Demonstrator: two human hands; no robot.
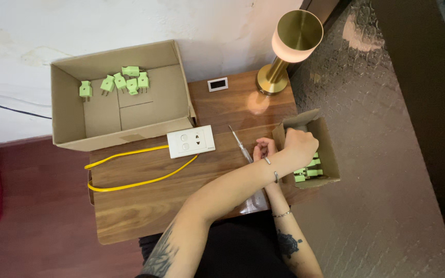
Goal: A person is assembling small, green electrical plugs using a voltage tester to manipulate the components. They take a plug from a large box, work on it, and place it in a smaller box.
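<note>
My left hand (301, 142) crosses over my right arm and dips into a small cardboard box (330, 154) at the table's right edge; its fingers are hidden inside. Several light green plugs (307, 172) lie in that box just below the hand. My right hand (264, 149) rests curled on the wooden table (145, 206), partly under the left forearm, next to a slim clear-handled screwdriver (239, 143). A white socket panel (191, 141) with a yellow cable (130, 183) lies left of the hands.
A large open cardboard box (68, 118) at the back left holds several green plugs (120, 82). A brass lamp (284, 49) and a small white display (217, 84) stand at the back. Dark patterned floor lies to the right.
</note>
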